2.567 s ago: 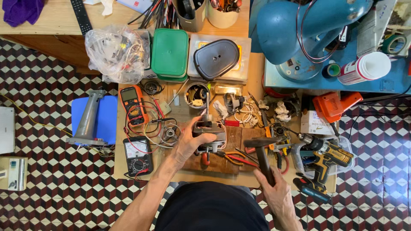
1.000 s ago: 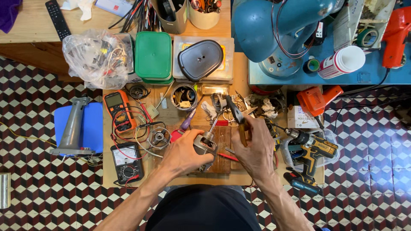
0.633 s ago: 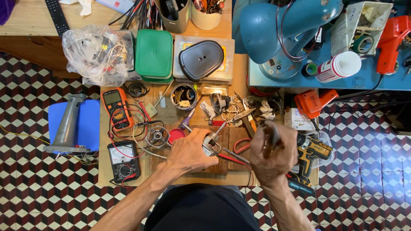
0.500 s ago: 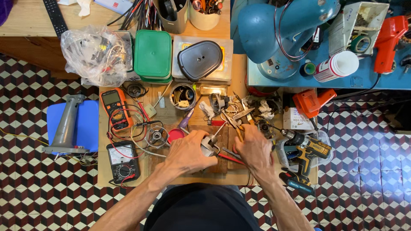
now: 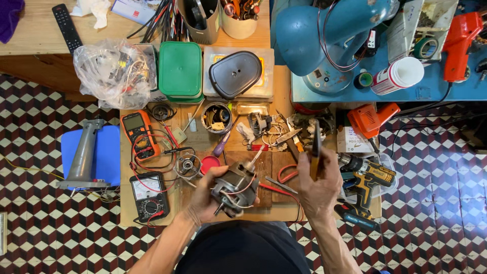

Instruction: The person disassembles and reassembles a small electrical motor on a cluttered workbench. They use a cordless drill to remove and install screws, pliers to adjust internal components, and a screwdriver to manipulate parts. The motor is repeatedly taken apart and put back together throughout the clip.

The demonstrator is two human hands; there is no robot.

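The left hand (image 5: 210, 195) cradles a small electric motor (image 5: 235, 186) just above the desk (image 5: 284, 89), fingers wrapped round its casing, loose wires trailing. The right hand (image 5: 318, 183) grips a dark flat tool (image 5: 316, 148) upright beside it, not touching. The motor looks part-stripped, its work unfinished; a cordless drill (image 5: 366, 178) lies near.

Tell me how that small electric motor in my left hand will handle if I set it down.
The motor looks dense, probably heavy for its size. Its rounded body may roll. Its loose wires could snag nearby tools.
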